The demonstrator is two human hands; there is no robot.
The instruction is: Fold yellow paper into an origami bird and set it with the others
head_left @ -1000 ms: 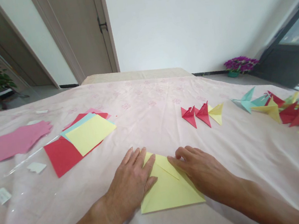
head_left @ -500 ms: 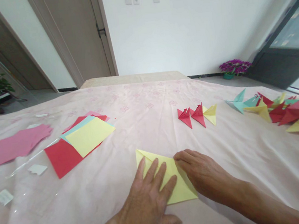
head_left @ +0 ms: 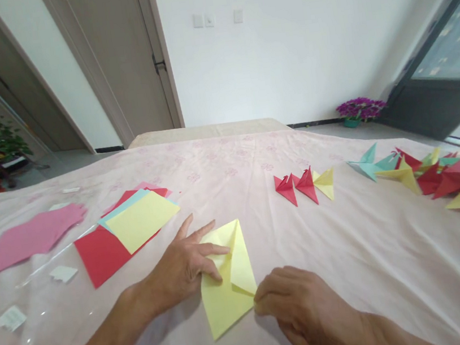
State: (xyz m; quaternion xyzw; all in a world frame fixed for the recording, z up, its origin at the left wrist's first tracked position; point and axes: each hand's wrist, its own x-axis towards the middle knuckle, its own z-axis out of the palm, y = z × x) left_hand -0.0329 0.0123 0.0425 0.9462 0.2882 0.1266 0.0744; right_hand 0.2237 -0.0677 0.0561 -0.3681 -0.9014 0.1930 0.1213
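A sheet of yellow origami paper (head_left: 227, 304) lies on the cloth in front of me, with a narrow flap folded along its right side. My left hand (head_left: 189, 261) is open, fingers spread, some of them resting on the paper's upper left part. At the paper's lower right corner, my right hand (head_left: 302, 305) is closed, its fingertips pinching the folded edge. Beyond the hands stand two red paper cranes (head_left: 306, 187) and a yellow paper crane (head_left: 324, 183) in a row.
Flat red, blue and yellow sheets (head_left: 140, 222) lie at left, beside pink sheets (head_left: 29, 238) and white scraps (head_left: 11, 318). A heap of folded cranes (head_left: 449, 179) sits at right. The pink tablecloth (head_left: 219, 157) is wrinkled.
The yellow paper has turned so its folded edge now runs along the right. My left hand has lifted partly and shifted left and away; my right hand has come down to the near corner.
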